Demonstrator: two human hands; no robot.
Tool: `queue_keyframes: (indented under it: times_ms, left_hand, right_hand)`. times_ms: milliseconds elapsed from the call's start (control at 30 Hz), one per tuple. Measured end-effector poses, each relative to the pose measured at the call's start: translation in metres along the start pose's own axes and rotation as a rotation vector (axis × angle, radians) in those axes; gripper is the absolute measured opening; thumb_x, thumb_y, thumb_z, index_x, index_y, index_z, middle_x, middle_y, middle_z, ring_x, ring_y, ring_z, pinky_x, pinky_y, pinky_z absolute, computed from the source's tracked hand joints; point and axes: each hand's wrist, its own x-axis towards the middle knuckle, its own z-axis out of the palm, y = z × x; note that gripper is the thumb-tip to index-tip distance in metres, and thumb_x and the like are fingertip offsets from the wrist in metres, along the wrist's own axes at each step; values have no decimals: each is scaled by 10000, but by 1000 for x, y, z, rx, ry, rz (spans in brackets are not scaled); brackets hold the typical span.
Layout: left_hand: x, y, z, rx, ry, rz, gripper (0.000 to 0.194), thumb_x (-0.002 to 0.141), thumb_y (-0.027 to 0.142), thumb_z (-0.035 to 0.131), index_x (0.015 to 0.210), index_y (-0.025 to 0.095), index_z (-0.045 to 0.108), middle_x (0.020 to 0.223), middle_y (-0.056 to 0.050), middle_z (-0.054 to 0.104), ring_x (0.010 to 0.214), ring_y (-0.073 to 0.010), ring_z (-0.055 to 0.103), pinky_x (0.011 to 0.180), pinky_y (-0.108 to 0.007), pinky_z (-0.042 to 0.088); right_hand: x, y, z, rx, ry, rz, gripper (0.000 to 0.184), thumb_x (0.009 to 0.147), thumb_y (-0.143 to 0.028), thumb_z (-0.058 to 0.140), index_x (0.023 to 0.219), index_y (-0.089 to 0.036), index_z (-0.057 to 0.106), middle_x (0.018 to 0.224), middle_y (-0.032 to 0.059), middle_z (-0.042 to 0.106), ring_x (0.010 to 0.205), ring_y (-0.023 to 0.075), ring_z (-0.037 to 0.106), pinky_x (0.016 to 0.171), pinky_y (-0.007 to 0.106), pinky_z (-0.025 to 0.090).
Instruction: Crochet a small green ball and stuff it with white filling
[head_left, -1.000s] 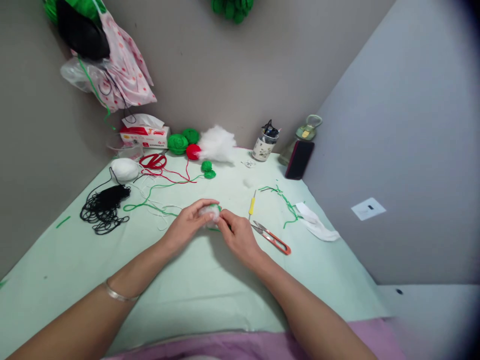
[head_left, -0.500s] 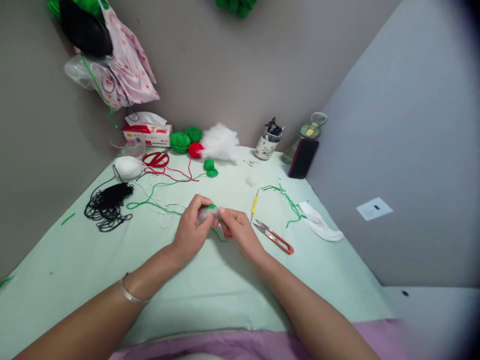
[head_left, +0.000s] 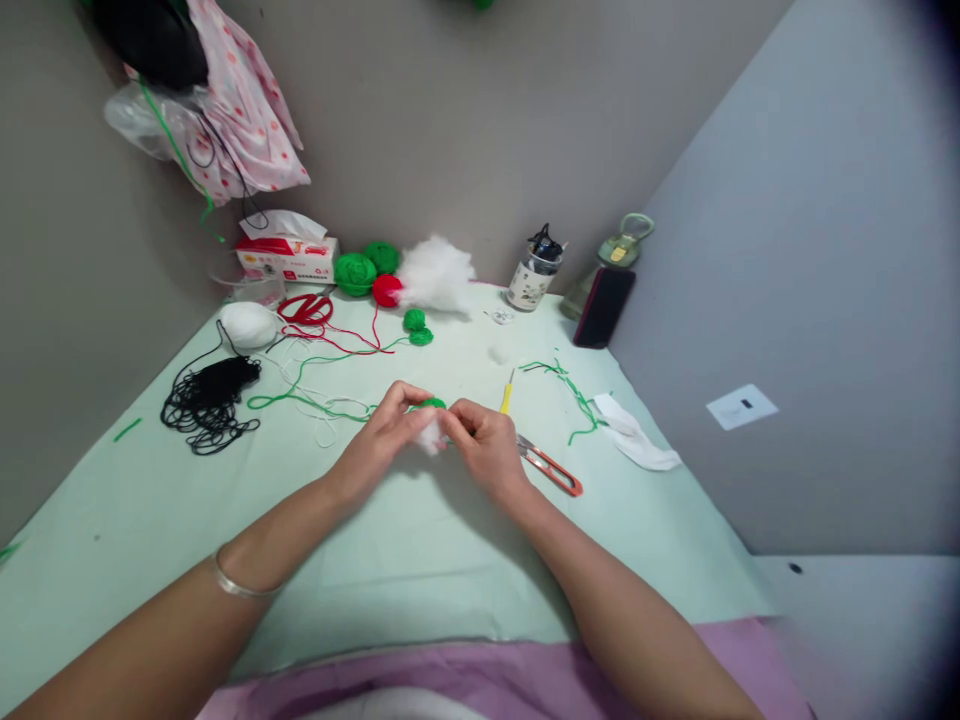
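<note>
My left hand (head_left: pixel 381 432) is closed around a small green yarn piece (head_left: pixel 433 403), most of which its fingers hide. White stuffing (head_left: pixel 430 438) bulges out below the green edge, between both hands. The fingertips of my right hand (head_left: pixel 487 445) are pinched at the stuffing's right side. Just beyond the right hand lies a yellow-handled crochet hook (head_left: pixel 506 398). Orange thread snips (head_left: pixel 551 467) rest to its right, their blade tips covered by the hand. A green yarn strand (head_left: pixel 300 400) runs across the table on the left.
Black yarn (head_left: pixel 214 400), a white yarn ball (head_left: pixel 248 325), red scissors (head_left: pixel 306 309), green yarn balls (head_left: pixel 355 273) and a heap of stuffing (head_left: pixel 439 275) lie at the back left. Behind stand a tissue box (head_left: pixel 289 258), a pen cup (head_left: pixel 534 280) and a phone (head_left: pixel 604 308). Green scraps (head_left: pixel 574 390) lie right.
The stuffing now hangs lower and looks looser between my hands. My right hand has turned and come over the blades of the snips. The whole view has shifted slightly.
</note>
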Motion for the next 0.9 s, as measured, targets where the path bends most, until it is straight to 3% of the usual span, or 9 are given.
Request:
queue_keyframes:
  times_ms: [67,200,300,567,700,900]
  left_hand:
    - [1,-2,-3,-38,-26,-20,259,953,443,602,1041,205,549,940,-6,626,817,-165,685,766,-309,541]
    - [6,-10,-7,-67,-30,-20,311,850,382,767,1018,211,568,940,25,614,770,-134,687,720,-258,522]
    - [8,-13,-8,-68,-9,-17,316,835,379,778,993,214,561,836,39,627,695,-141,686,659,-257,512]
    - [11,-17,-3,-15,219,30,217,752,178,740,809,209,533,742,63,613,553,-87,535,538,-218,404]
    - [10,-20,1,-55,250,0,163,759,163,691,754,202,532,707,50,594,604,-101,514,553,-209,399]
    - [2,-8,9,-177,148,-50,193,880,353,627,784,217,530,759,35,560,674,-138,538,601,-250,492]
  right_hand:
    - [-1,-2,-3,-33,-4,-20,392,887,-474,556,607,-205,503,543,-55,399,548,106,323,558,265,235]
    - [-2,-6,-9,-111,-26,-84,387,930,-458,519,634,-209,496,553,-54,417,544,106,355,569,253,264]
    - [-4,-9,-13,-157,-83,-144,383,985,-447,441,687,-216,509,574,-49,437,549,113,388,585,245,284]
    - [-10,-9,-1,-369,-226,-241,216,1006,-274,403,892,-207,575,643,-22,532,565,136,430,612,249,303]
    - [-9,-9,2,-454,-240,-304,187,984,-244,431,880,-197,579,674,-2,560,611,145,455,628,260,298]
    - [-4,-12,-7,-179,-83,-94,299,923,-370,516,668,-212,502,574,-56,431,555,109,362,576,248,265]
